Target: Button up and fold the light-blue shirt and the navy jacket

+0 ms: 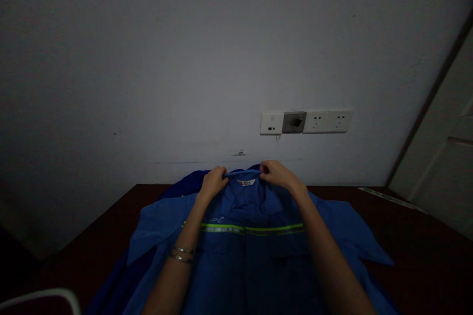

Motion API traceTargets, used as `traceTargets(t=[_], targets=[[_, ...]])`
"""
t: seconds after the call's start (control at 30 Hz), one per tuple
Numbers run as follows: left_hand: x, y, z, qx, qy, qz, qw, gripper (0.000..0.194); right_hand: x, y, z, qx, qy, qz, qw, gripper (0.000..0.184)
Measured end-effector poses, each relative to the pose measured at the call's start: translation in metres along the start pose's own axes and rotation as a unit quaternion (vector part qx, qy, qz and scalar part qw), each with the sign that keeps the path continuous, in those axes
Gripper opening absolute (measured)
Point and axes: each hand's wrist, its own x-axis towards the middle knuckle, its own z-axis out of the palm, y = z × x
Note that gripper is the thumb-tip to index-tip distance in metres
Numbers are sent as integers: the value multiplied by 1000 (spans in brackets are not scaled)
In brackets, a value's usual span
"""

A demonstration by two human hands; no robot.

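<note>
A blue short-sleeved work shirt (225, 246) lies spread out front side up, a yellow-green and silver stripe running across its chest. My left hand (214, 182) pinches the collar at its left end. At the collar's other end my right hand (278, 174) pinches the cloth between thumb and fingers. Between the two hands the collar is stretched, and a small white label (246, 182) shows inside the neck. Under the shirt, a darker blue garment (188, 183) shows at the back and left; most of it is hidden.
The dark reddish table (121, 211) meets a pale wall (148, 83) just behind the collar. Wall sockets (327, 121) sit above, to the right. A thin flat strip (391, 198) lies at the back right. A white curved rail (44, 293) shows at the lower left.
</note>
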Motion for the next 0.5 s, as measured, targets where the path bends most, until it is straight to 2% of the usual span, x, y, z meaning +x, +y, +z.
traceTargets(t=[0.1,0.2,0.5], targets=[[1,-4,0,-4,-9,-42,999,17,-1,0,2,-43,10,43,998,13],[0,-3,0,-13,-6,-54,998,20,-1,-2,5,-89,25,79,993,19],[7,-1,11,-47,16,-92,995,29,3,-2,20,-114,35,92,989,23]])
